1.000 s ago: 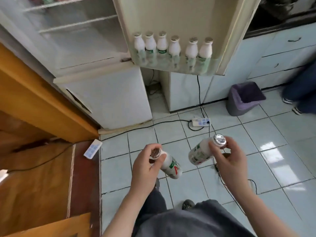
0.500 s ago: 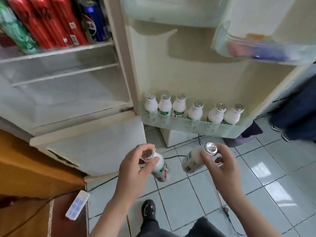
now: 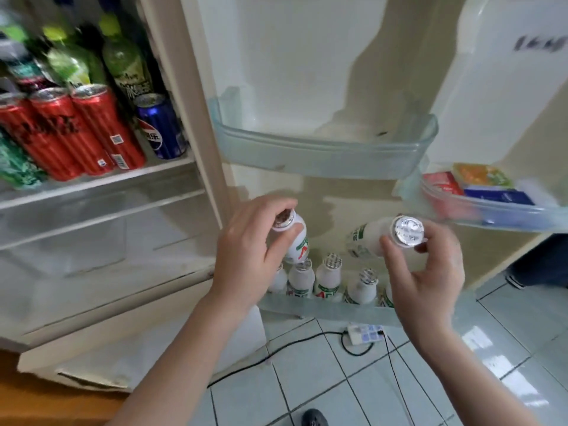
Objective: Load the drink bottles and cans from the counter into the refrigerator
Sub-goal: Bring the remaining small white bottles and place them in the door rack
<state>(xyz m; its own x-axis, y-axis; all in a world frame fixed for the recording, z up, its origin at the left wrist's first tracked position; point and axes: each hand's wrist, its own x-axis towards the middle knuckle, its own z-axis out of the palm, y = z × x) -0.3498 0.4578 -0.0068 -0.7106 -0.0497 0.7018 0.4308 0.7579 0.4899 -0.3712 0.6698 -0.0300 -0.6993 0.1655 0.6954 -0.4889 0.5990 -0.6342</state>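
Note:
My left hand [image 3: 246, 250] pinches a small white drink bottle [image 3: 296, 241] by its foil-capped neck, just above the lowest door rack. My right hand [image 3: 427, 265] grips a second white bottle [image 3: 368, 238] near its foil cap, tilted toward me. Both hang in front of the open refrigerator door [image 3: 307, 72]. The bottom door rack [image 3: 322, 309] holds several white bottles [image 3: 329, 275] in a row. Above it the middle door shelf [image 3: 322, 155] holds nothing.
On the fridge's inner shelf [image 3: 101, 182] stand red cans [image 3: 101, 130], a blue can [image 3: 159, 127] and green bottles [image 3: 126, 63]. A right-hand door shelf [image 3: 491, 213] holds coloured packets. A power strip [image 3: 365, 333] and cables lie on the tiled floor.
My view has risen from the floor toward the fridge door. Both hands have lifted with their bottles from below the bottom rack to just above it.

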